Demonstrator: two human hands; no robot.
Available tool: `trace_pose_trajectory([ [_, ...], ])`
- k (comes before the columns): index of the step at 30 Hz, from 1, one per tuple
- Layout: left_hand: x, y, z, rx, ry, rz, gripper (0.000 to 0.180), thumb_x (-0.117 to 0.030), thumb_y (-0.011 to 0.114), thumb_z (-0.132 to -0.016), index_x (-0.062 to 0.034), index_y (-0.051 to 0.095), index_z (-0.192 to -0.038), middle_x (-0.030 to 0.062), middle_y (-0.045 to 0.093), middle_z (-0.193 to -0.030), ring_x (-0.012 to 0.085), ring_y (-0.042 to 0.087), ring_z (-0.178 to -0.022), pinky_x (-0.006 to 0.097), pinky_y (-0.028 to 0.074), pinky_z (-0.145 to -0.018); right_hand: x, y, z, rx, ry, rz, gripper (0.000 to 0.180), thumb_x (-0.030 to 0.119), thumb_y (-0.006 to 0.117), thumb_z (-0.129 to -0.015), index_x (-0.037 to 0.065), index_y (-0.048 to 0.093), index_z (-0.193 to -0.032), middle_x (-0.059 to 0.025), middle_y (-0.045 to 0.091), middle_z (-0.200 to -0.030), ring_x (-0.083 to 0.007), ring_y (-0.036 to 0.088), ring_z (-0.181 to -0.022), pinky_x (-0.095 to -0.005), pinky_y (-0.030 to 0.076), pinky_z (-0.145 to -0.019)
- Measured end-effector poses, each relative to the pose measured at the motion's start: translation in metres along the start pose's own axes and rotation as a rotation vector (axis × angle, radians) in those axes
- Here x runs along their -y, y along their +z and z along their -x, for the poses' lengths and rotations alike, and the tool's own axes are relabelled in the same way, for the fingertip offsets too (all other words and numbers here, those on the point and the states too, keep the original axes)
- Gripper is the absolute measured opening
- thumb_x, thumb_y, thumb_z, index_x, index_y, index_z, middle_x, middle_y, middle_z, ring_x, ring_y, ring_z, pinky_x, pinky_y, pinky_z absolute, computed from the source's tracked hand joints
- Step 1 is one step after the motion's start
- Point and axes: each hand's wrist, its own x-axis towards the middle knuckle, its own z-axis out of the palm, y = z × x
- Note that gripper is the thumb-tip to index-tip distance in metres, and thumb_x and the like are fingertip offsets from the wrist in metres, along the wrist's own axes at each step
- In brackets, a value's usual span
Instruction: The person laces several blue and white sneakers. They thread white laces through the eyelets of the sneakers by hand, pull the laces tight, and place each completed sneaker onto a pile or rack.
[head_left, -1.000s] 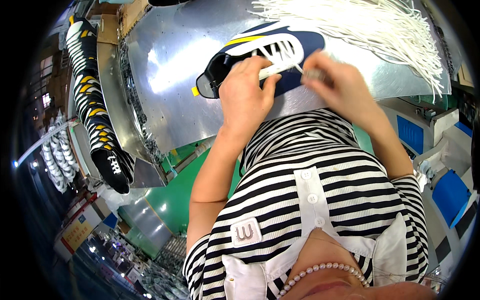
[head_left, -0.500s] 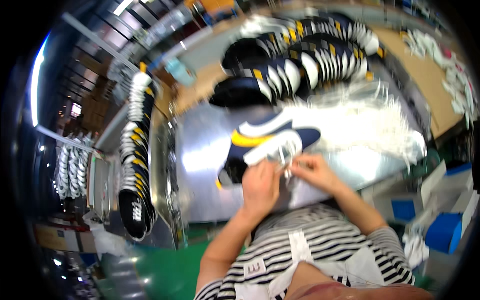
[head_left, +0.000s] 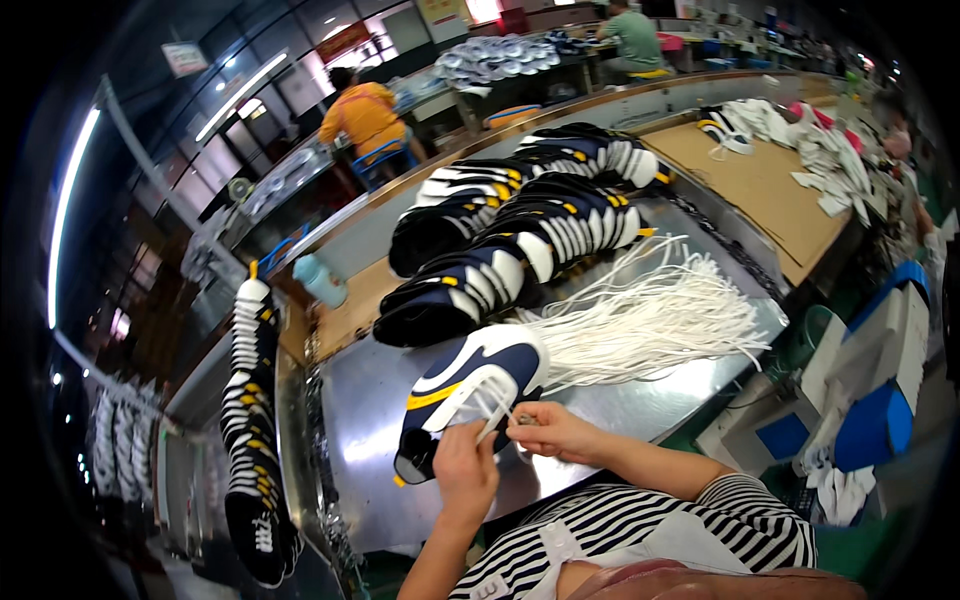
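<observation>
A navy, white and yellow shoe upper (head_left: 521,352) lies on the metal tabletop (head_left: 362,410) in front of me, its dark opening towards the lower left. White shoelace (head_left: 490,396) strands cross its front and run to my fingers. My left hand (head_left: 465,468) is closed at the near edge of the upper, thumb and fingertips pinching the lace. Just to its right, my right hand (head_left: 556,434) is closed too, pinching lace at its fingertips, where a small darkish bit shows that I cannot make out. The fingers hide part of the upper's near side.
Behind the upper, a bundle of white laces (head_left: 655,320) spreads rightwards. Rows of nested shoe uppers (head_left: 500,262) lie beyond it. Another long row (head_left: 250,410) stands left. A light-blue bottle (head_left: 320,281) is at the back left, and grey-and-blue boxes (head_left: 830,385) at the right. Two people sit farther off.
The view has tilted up and shifted, so more of the room shows. The upper sits turned differently under my hands. Both hands stay close together at the laces.
</observation>
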Motion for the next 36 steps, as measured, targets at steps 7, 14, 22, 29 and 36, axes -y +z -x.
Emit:
trace_pose_trajectory([
  [7,0.018,0.007,0.001,0.041,-0.080,0.017,0.022,0.000,0.064,-0.085,0.0019,0.060,-0.107,0.0194,0.059,-0.086,0.0386,0.058,-0.081,0.043,0.045,-0.070,-0.021,-0.010,0.053,0.148,0.023,0.676,0.026,0.031,0.064,-0.094,0.005,0.068,-0.089,-0.0007,0.063,-0.076,-0.0086,0.058,-0.070,-0.0241,0.047,-0.063],
  [14,0.057,0.043,0.018,0.496,-0.082,-0.122,0.022,-0.012,0.061,-0.085,-0.0046,0.063,-0.105,0.0163,0.064,-0.087,0.0352,0.063,-0.082,0.046,0.050,-0.070,-0.004,-0.027,0.026,-0.260,-0.025,0.509,0.027,0.028,0.063,-0.095,0.010,0.068,-0.114,0.0021,0.070,-0.094,-0.0039,0.057,-0.075,-0.0188,0.043,-0.060],
  [22,0.046,0.033,0.001,0.683,-0.474,0.132,0.036,-0.023,0.067,-0.085,-0.0030,0.064,-0.115,0.0182,0.069,-0.102,0.0311,0.068,-0.092,0.035,0.051,-0.082,-0.026,-0.037,-0.016,-0.415,-0.394,0.804,0.017,0.011,0.069,-0.088,0.004,0.066,-0.103,-0.0026,0.065,-0.077,-0.0080,0.054,-0.064,-0.0250,0.044,-0.060],
  [29,0.049,0.048,0.011,0.511,-0.484,0.117,0.035,-0.033,0.072,-0.080,-0.0060,0.068,-0.102,0.0138,0.071,-0.095,0.0319,0.068,-0.086,0.039,0.052,-0.076,-0.031,-0.036,-0.021,-0.425,-0.407,0.954,0.017,0.008,0.071,-0.084,0.006,0.064,-0.099,-0.0084,0.065,-0.078,-0.0148,0.061,-0.066,-0.0263,0.048,-0.061],
  [36,0.045,0.057,0.007,0.465,-0.440,-0.031,0.032,-0.034,0.074,-0.081,-0.0055,0.069,-0.094,0.0110,0.071,-0.087,0.0286,0.068,-0.079,0.035,0.051,-0.070,-0.035,-0.038,-0.018,-0.479,-0.502,0.963,0.022,0.011,0.071,-0.087,0.005,0.061,-0.106,-0.0095,0.068,-0.085,-0.0184,0.067,-0.073,-0.0273,0.051,-0.066],
])
